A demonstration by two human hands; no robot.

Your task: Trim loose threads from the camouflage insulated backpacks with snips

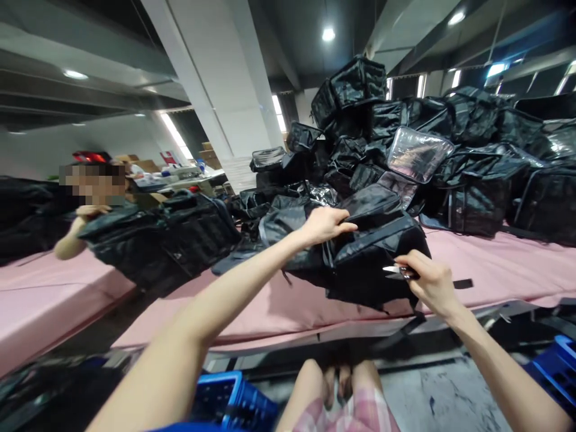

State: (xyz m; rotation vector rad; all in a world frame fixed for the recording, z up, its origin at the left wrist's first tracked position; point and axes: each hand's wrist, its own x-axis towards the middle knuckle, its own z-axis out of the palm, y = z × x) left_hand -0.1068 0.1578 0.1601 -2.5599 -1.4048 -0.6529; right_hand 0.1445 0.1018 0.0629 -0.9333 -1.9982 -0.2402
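A black bag (375, 255) sits on the pink-covered table (274, 306) in front of me, its lid raised at the back. My left hand (326, 225) is at the bag's upper left edge, fingers bent over the fabric and thumb stretched to the right. What lies under those fingers is partly hidden. On the bag's right side, my right hand (425, 276) is closed around small scissors (405, 272). Their blades point left, a little apart, in front of the bag's dark side. A black strap (463, 284) sticks out to the right behind that hand.
A tall heap of black bags (477, 120) covers the table's far side, one with a silvery lining (418, 153). Another person (72, 237) stands at left behind a large black bag (166, 240). Blue crates (238, 399) flank my legs. A white pillar (220, 78) rises behind.
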